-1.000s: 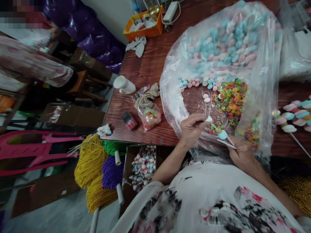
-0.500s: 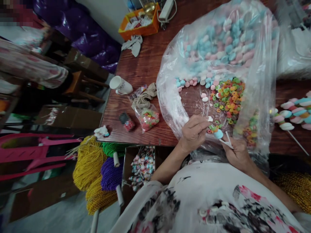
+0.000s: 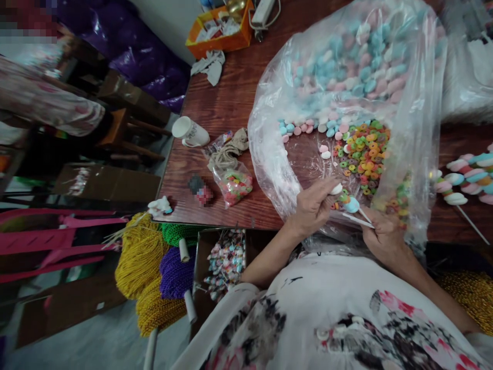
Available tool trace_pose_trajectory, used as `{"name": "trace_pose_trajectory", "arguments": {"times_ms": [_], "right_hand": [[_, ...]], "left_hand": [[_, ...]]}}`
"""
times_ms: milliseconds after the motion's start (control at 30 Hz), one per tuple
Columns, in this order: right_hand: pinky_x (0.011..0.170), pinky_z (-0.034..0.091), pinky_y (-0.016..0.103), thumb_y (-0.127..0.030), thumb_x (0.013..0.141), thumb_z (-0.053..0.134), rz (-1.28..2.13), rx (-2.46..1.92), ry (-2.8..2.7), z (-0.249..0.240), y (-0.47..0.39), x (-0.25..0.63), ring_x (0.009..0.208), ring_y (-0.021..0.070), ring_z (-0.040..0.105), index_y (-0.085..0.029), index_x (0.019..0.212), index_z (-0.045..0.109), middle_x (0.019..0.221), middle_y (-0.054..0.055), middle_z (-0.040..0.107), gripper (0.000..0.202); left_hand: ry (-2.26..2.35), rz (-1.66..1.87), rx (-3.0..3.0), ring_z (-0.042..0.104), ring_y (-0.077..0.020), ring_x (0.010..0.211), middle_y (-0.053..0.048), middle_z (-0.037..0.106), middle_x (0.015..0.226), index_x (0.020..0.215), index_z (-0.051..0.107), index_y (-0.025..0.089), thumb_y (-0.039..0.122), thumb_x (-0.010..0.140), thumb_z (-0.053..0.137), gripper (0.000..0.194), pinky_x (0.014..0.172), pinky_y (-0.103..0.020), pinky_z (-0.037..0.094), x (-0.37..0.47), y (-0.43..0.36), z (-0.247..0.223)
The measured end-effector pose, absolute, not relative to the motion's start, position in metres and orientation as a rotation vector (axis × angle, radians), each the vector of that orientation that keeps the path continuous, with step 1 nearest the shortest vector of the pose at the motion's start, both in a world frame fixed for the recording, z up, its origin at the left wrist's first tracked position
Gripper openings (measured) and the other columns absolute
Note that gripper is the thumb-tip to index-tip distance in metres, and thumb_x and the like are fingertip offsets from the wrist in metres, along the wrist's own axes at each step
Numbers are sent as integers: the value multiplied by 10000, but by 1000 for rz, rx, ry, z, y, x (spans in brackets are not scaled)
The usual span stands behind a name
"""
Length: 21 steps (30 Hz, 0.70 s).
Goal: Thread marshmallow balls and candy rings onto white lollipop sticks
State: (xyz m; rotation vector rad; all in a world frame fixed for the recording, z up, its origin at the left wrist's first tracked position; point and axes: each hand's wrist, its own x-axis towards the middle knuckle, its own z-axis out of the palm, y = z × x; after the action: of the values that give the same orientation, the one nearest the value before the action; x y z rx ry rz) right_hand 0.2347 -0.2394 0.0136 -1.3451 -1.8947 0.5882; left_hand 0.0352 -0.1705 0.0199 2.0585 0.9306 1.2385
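My left hand (image 3: 313, 206) pinches a white candy piece (image 3: 336, 189) at its fingertips, at the mouth of a large clear plastic bag (image 3: 408, 128). My right hand (image 3: 382, 234) grips thin white sticks (image 3: 358, 220), one carrying a blue candy (image 3: 351, 205) and small coloured rings. Both hands are close together, a few centimetres apart. Inside the bag lie pastel blue, pink and white candies (image 3: 346, 72) and a heap of coloured ring candies (image 3: 364, 154).
On the wooden table (image 3: 227, 103) lie a white mug (image 3: 189, 133), a small bag of rings (image 3: 234, 186), a cloth and an orange tray (image 3: 221, 36). Finished candy skewers (image 3: 468, 177) lie at right. A box of wrapped candies (image 3: 225, 259) and bead bundles (image 3: 154, 272) sit below the edge. Another person's sleeve (image 3: 46, 100) is at left.
The view has shifted slightly. My left hand has brought the white candy nearer to the stick's tip beside the blue candy; my right hand keeps its hold on the sticks.
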Motion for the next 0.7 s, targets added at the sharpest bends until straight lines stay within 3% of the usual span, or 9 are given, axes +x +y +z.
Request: {"name": "trace_pose_trajectory", "arguments": {"times_ms": [133,267,400,567,700], "right_hand": [[585,488,280,-78,810,457,664,-1349,-1848,11,-243,229,565,167,598,-205,974,722,700,21,678,337],[574,473,269,-118,856,484,705,-1320,-1751,9,-245,227,541,148,551,-206,926,711,667,8,634,253],[557,429,261,-191,903,517,665,-1408,-1610,8,-241,226,556,137,494,-207,739,649,605,-9,550,210],[562,388,278,-296,915,599,639,-1484,-1407,19,-229,238,565,130,433,-201,665,599,587,-15,477,268],[477,297,282,-366,933,617,699,-1562,-1100,20,-229,262,495,108,336,-205,626,516,542,-29,373,360]], "left_hand": [[857,1196,2224,616,-224,1292,-149,644,1374,1366,577,205,255,993,504,383,1105,-410,514,40,-175,19],[795,1240,2212,611,-227,1295,-161,661,1337,1362,579,175,276,992,514,390,1092,-395,518,50,-177,20],[802,1135,1980,694,-200,1134,-111,734,1199,1294,649,195,382,1017,465,382,999,-351,559,55,-178,22],[950,1169,1557,713,-170,951,-55,750,1111,1299,644,263,550,991,455,462,878,-334,571,45,-161,22],[1153,1004,1928,648,-165,828,-46,726,906,1064,731,229,447,975,538,305,842,-342,529,45,-149,13]]}}
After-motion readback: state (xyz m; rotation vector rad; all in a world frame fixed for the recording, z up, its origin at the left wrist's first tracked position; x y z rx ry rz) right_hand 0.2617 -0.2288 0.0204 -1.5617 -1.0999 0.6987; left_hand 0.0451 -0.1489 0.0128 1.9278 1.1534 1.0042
